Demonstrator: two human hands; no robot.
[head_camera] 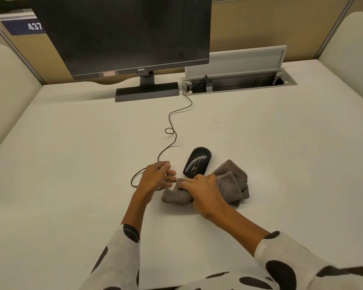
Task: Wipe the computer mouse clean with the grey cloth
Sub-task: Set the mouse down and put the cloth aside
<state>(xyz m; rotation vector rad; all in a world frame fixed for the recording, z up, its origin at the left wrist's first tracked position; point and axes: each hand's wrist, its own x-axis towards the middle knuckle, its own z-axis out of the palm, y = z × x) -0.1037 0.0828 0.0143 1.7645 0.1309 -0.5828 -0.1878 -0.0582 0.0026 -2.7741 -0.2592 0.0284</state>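
A black computer mouse (197, 162) lies on the white desk (71, 153), its cable (172, 130) looping back toward the monitor. Just in front of it and to its right sits a crumpled grey cloth (228, 185). My right hand (203, 191) lies on top of the cloth's left part, fingers curled into the fabric, close to the mouse's near end. My left hand (157, 174) rests on the desk to the left of the mouse, fingers spread and holding nothing, over a loop of the cable.
A dark monitor (122, 32) on a flat stand (147, 93) stands at the back. To its right is an open cable tray (239, 82) with a raised lid. Padded partitions wall the desk on both sides.
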